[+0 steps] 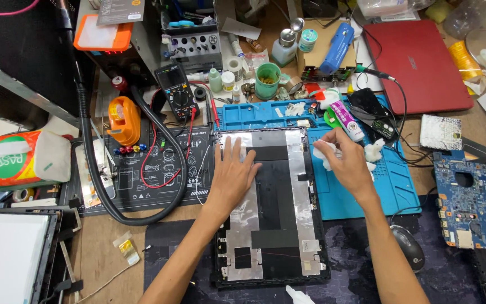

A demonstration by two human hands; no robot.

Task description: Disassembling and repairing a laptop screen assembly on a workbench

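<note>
While the left hand [233, 175] lies flat, fingers spread, on the panel [271, 205], the right hand [349, 166] pinches a white wad [324, 153] at the panel's two o'clock corner. The wad could snag the foil strips (they look thin) and tear them. The panel lies mid-bench, directly under the left hand.

Electronics repair bench here: multimeter [179, 91], blue silicone work mat [361, 191], bare circuit board [472, 200] and red laptop [417, 63] crowd the table.
</note>
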